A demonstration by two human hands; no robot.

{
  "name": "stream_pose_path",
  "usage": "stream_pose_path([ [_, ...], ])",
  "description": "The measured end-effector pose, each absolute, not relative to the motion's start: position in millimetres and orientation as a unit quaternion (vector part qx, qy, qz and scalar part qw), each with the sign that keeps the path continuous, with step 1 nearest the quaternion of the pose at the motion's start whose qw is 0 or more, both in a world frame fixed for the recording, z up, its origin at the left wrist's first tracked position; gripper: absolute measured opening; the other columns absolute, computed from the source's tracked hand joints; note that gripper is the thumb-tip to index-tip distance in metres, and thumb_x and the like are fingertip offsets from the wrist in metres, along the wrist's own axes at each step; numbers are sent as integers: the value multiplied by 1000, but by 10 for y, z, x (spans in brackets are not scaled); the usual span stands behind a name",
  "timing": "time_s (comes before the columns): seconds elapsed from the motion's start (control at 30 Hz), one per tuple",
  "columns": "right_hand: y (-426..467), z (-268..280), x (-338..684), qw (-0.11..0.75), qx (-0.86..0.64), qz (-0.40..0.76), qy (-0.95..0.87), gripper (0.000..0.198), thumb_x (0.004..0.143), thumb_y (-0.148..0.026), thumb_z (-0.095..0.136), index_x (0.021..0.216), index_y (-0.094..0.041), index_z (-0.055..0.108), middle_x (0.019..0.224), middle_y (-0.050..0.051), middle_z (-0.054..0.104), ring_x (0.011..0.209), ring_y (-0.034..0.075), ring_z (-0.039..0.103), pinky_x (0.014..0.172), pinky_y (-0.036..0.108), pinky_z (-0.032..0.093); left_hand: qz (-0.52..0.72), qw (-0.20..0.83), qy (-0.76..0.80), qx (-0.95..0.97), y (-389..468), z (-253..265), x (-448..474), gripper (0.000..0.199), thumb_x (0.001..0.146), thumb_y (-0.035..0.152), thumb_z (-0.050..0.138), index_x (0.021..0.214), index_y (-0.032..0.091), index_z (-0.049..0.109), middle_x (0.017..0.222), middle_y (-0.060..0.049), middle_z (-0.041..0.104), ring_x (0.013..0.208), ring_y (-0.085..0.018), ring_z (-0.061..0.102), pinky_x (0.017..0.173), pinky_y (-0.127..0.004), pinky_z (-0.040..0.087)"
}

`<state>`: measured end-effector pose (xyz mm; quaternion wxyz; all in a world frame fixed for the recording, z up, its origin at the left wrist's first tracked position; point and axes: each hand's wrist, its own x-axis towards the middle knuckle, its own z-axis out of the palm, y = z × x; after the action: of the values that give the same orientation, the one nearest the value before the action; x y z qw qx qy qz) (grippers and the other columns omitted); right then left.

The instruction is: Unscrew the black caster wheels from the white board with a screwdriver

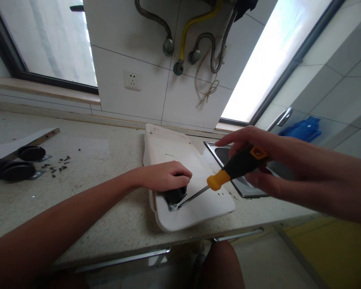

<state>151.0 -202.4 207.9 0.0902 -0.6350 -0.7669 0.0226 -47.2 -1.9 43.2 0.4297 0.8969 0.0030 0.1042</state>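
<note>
A white plastic panel with rounded corners lies on the speckled countertop. Near its front left corner sits a black caster wheel on a small metal plate, and my left hand is closed over that wheel. My right hand holds a yellow-and-black screwdriver by the handle, with the index finger stretched out along it. The screwdriver slants down to the left, and its tip meets a screw at the edge of the caster's plate.
Loose black casters and several small screws lie on the counter at left. A metal sink with a faucet is at right, near a blue plastic item. Hoses and a socket are on the tiled wall.
</note>
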Motion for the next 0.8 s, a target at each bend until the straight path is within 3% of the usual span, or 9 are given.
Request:
stream_pose_path([
  [0.1, -2034, 2083, 1499, 80, -640, 36, -764, 46, 100, -69, 67, 138, -42, 71, 85, 0, 81, 69, 21, 73, 56, 31, 51, 100, 433, 2, 896, -13, 432, -482, 35, 104, 37, 52, 75, 20, 65, 75, -2, 65, 75, -19, 60, 73, -32, 47],
  [0.2, -2047, 2079, 1468, 80, -640, 38, -764, 33, 104, -64, 64, 118, -37, 76, 64, -5, 69, 53, 17, 61, 53, 31, 42, 72, 460, -19, 885, -36, 497, -538, 37, 108, 46, 56, 91, 20, 76, 88, -3, 74, 83, -21, 67, 77, -31, 50],
  [0.3, -2084, 2057, 1437, 95, -636, 38, -765, 30, 103, -60, 68, 120, -36, 74, 67, -6, 71, 52, 15, 58, 55, 32, 42, 39, 465, -53, 883, -109, 620, -622, 29, 98, 47, 78, 114, 23, 81, 113, -6, 82, 101, -26, 74, 87, -33, 54],
  [0.4, -2127, 2031, 1379, 111, -655, 27, -747, 34, 101, -65, 67, 117, -35, 75, 68, -5, 70, 54, 16, 56, 55, 34, 42, 40, 382, -59, 921, -198, 722, -678, 37, 86, 32, 90, 121, 25, 83, 116, -6, 83, 106, -29, 74, 95, -38, 53],
  [0.53, -2147, 2019, 1288, 119, -671, 4, -732, 42, 102, -70, 64, 112, -31, 76, 68, -2, 70, 58, 17, 55, 59, 35, 43, 39, 291, -60, 954, -250, 738, -686, 41, 83, 19, 86, 124, 25, 82, 109, -6, 83, 99, -29, 73, 96, -41, 50],
  [0.8, -2164, 2024, 1332, 141, -655, -27, -742, 40, 105, -65, 63, 109, -28, 76, 67, -4, 67, 54, 10, 51, 53, 29, 38, 14, 317, -47, 947, -194, 707, -690, 44, 84, 18, 82, 128, 24, 79, 107, -3, 83, 97, -24, 75, 81, -32, 54],
])
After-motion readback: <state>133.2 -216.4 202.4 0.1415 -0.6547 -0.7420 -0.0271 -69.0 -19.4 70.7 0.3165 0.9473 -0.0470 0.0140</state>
